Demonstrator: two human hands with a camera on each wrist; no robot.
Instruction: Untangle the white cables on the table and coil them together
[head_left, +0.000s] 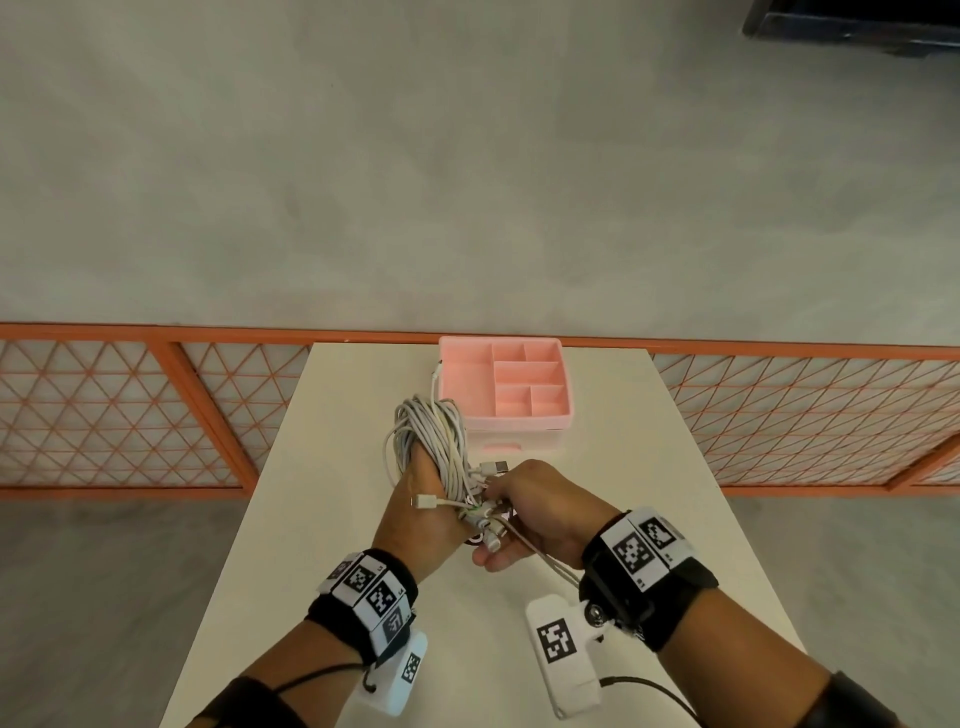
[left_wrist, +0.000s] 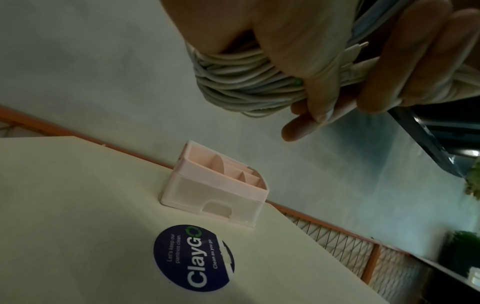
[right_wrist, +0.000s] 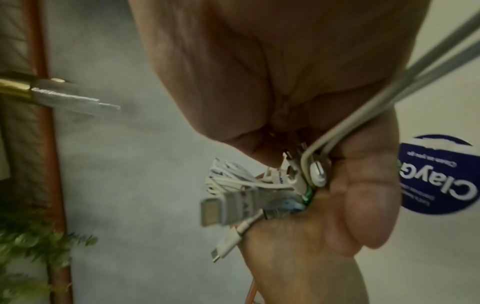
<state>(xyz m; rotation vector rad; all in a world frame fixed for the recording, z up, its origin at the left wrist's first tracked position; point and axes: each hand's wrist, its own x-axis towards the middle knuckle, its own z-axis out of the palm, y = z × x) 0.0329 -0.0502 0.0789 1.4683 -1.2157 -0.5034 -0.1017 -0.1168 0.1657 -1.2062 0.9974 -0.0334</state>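
white cables (head_left: 434, 441) sit bundled in a loose coil that we hold up over the surface (head_left: 332, 519), wrapped around our left hand (head_left: 423, 512), whose fingers curl round the strands in the left wrist view, gripping the bundle (left_wrist: 233, 82). the cords look light, soft and springy, so we judge the loops will fan open if the grip slackens; the smooth jackets probably slide easily against each other. moving right, the plugs (head_left: 485, 512) gather between our two hands, and those stiff ends seem the surest places to take hold, since they cannot flex or slip like the cord. our right hand (head_left: 540, 512) pinches that cluster of connectors (right_wrist: 272, 191), thumb against fingers, with two loose strands (head_left: 550, 564) trailing back past the wrist. further right and behind stands a pink organiser (head_left: 506, 387), one cable end rising along its left wall. we would keep the waist of the coil squeezed while tucking the tails.
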